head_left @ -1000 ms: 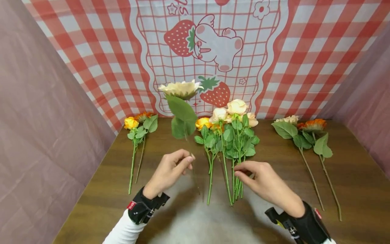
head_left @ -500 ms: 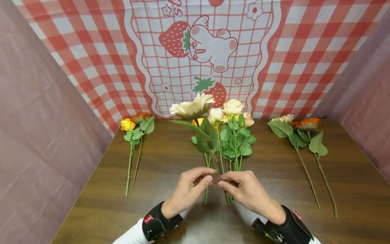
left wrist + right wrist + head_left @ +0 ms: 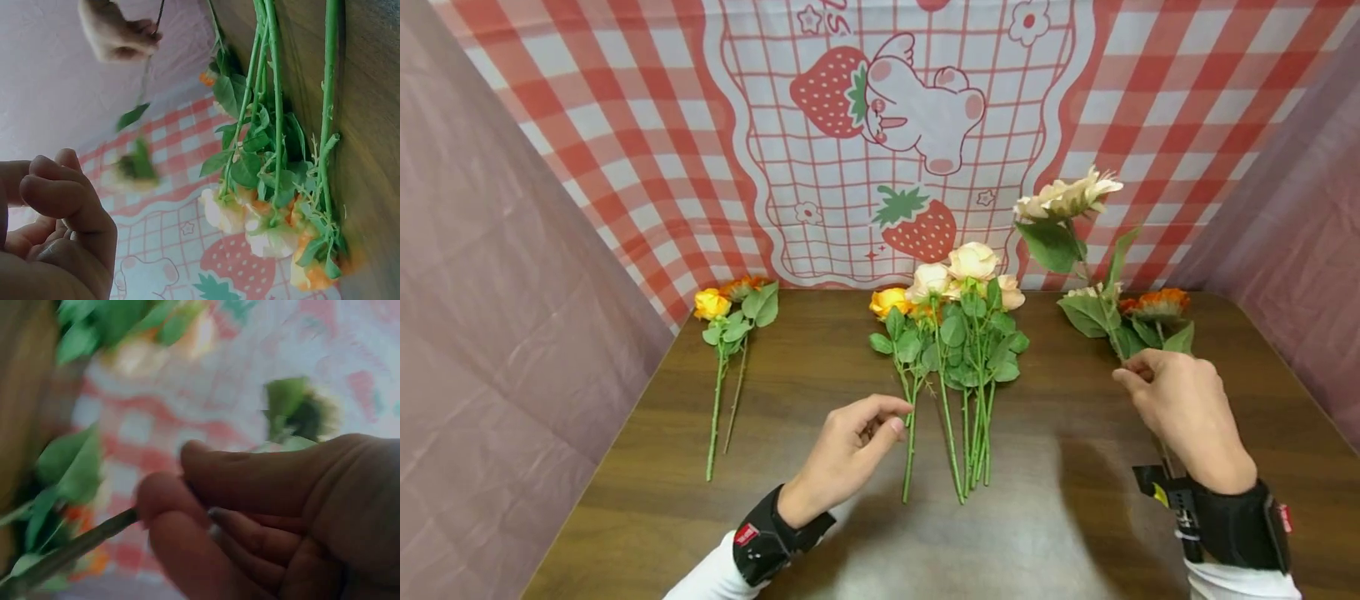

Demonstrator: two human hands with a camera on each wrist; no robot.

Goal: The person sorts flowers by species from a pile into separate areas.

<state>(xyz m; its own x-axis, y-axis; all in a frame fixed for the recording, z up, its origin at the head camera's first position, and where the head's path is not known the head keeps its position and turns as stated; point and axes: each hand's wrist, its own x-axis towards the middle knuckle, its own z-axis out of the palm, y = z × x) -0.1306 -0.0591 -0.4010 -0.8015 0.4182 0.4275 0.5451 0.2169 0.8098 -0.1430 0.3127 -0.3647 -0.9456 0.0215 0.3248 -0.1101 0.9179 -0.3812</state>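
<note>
My right hand [image 3: 1187, 417] pinches the thin brown stem of a cream daisy-like flower [image 3: 1067, 198] between thumb and fingers. The flower is held up over the right side of the table, head uppermost and leaning left. In the right wrist view its stem [image 3: 81, 545] runs out past the fingertips, blurred. Below it lie another cream flower [image 3: 1086, 312] and an orange one [image 3: 1161, 304], partly covered by my hand. My left hand [image 3: 842, 458] holds nothing, its fingers loosely bent, just in front of the bunch of peach roses [image 3: 973, 262].
A yellow-orange rose [image 3: 889, 302] lies in the middle bunch. At the left, a yellow rose [image 3: 711, 303] and an orange flower [image 3: 745, 287] lie side by side on the wooden table [image 3: 647, 500]. A red checked cloth [image 3: 1138, 125] hangs behind.
The cream flower has passed from my left hand to my right at the middle. My right hand has carried it right; the left has drawn back slightly left.
</note>
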